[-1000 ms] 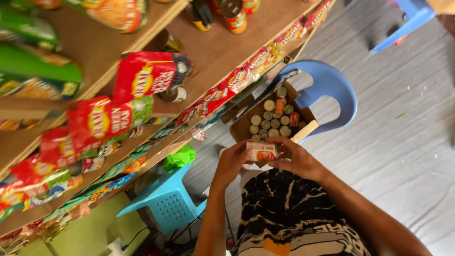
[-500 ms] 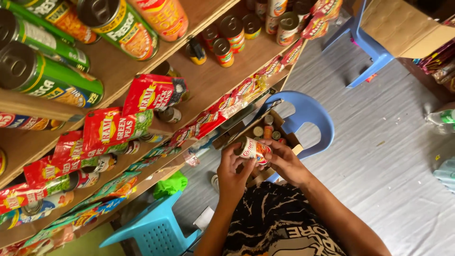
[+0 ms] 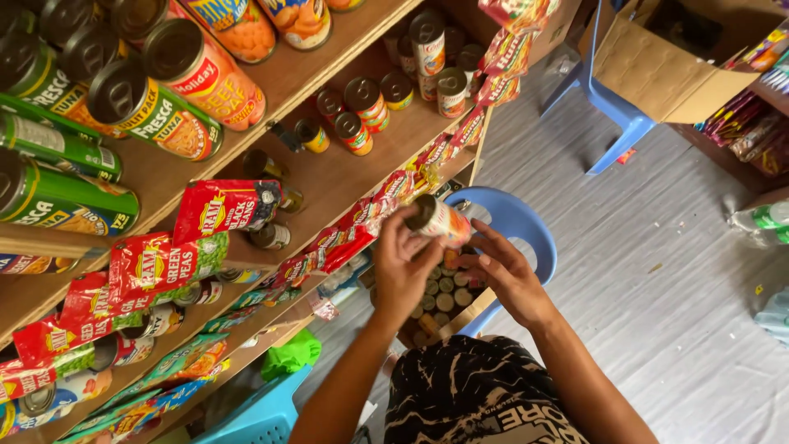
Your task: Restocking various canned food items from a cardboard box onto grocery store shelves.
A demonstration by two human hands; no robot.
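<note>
Both hands have risen since a moment ago, lifting a small tin can [image 3: 437,219] away from the box of cans on the chair and up toward the wooden shelves. That can, with a dark lid and a white, red and orange label, now hangs tilted in the air, its lid turned toward the shelving, just in front of the strip of red sachets [image 3: 374,215] that runs along a shelf edge. Fingers of the left hand [image 3: 403,267] curl round the lid end of the can, gripping it from the shelf side. Beside it, the right hand [image 3: 503,275] spreads its fingers under and against the labelled end, steadying the same can. Below the hands a cardboard box of cans [image 3: 440,298] rests on the seat of a round blue plastic chair [image 3: 526,234], their lids facing up. On the shelf nearest the can stand more small cans [image 3: 357,115] with red and yellow labels, well apart from the held one. Farther left lie red and green foil pouches [image 3: 164,263], and above them large cans on their sides [image 3: 156,111]. A green cloth [image 3: 289,355] sits low by a light blue plastic stool [image 3: 263,415], and an open cardboard carton [image 3: 666,70] stands on another blue chair at the far end of the grey floor.
</note>
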